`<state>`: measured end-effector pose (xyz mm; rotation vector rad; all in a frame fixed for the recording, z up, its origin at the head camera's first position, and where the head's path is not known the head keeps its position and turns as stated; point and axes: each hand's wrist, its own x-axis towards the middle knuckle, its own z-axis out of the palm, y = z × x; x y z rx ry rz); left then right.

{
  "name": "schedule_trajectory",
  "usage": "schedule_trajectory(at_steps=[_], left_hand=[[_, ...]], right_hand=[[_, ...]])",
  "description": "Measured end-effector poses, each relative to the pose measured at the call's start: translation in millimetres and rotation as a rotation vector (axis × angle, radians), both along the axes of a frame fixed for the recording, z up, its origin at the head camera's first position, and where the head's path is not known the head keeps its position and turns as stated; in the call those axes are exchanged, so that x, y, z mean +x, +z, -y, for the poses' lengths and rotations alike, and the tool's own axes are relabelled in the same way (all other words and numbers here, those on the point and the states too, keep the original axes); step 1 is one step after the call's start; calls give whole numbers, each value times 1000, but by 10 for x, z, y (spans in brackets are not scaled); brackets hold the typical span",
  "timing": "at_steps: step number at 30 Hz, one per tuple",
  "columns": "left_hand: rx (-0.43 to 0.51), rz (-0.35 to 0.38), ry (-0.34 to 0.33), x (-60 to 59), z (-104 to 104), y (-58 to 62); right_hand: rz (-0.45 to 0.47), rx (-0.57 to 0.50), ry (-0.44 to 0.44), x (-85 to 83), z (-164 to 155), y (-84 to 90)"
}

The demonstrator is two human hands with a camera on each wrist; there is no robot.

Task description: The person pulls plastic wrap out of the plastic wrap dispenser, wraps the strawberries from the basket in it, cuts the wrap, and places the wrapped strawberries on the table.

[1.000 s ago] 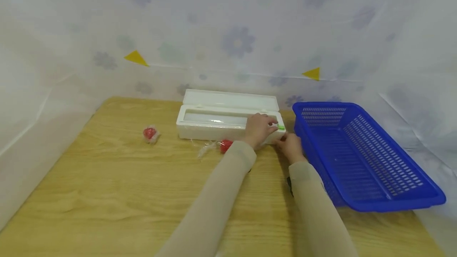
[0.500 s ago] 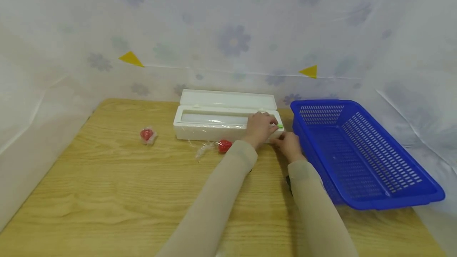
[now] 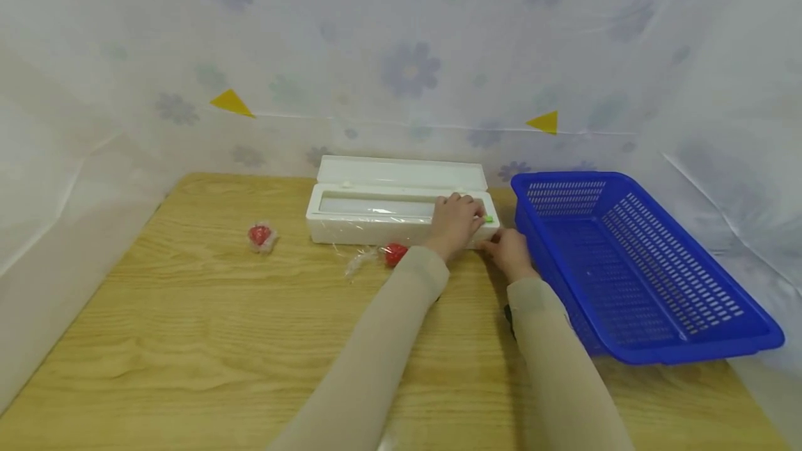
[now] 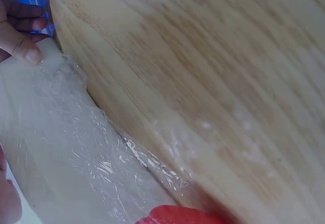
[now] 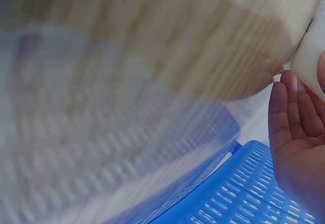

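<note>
Light wood-grain tabletop (image 3: 207,339), backed by a translucent white sheet printed with pale flowers (image 3: 413,75). Left hand (image 3: 456,223) lies on top of the right end of a long white plastic cling-film dispenser box (image 3: 370,218), fingers curled over its upper edge beside a small green slider tab (image 3: 488,218). Right hand (image 3: 510,252) touches the box's front right corner; fingertips (image 4: 28,51) press the white wall in the left wrist view, fingers near straight, nothing enclosed. Box lid is hinged back and open; glossy, wrinkled clear film (image 4: 96,158) drapes down the front face onto the table. Box sits at the far middle of the table. Just beside its front edge, touching the left sleeve: a round red object (image 3: 395,254) with a crumpled film tail. A second red ball wrapped in film (image 3: 260,235) lies well apart to the left. Blue perforated plastic basket (image 3: 633,263), rectangular, near the right hand.
</note>
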<state>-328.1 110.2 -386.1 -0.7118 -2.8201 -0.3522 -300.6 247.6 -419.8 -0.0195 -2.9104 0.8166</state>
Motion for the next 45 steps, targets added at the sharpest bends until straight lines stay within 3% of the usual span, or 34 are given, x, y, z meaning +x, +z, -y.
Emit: schedule_trajectory(at_steps=[17,28,36,45], left_hand=[[-14,-29,-10,3,64,-34],[-31,-34,2,6,499,2],[-48,-17,-6,49,691,-11],[9,-50,26,47,1223,0]], right_hand=[[48,-3,-22,1,43,6],[11,34,-14,-16,-3,-7],[46,-14,-4,0,27,-48],[46,-10,-6,1,-13,2]])
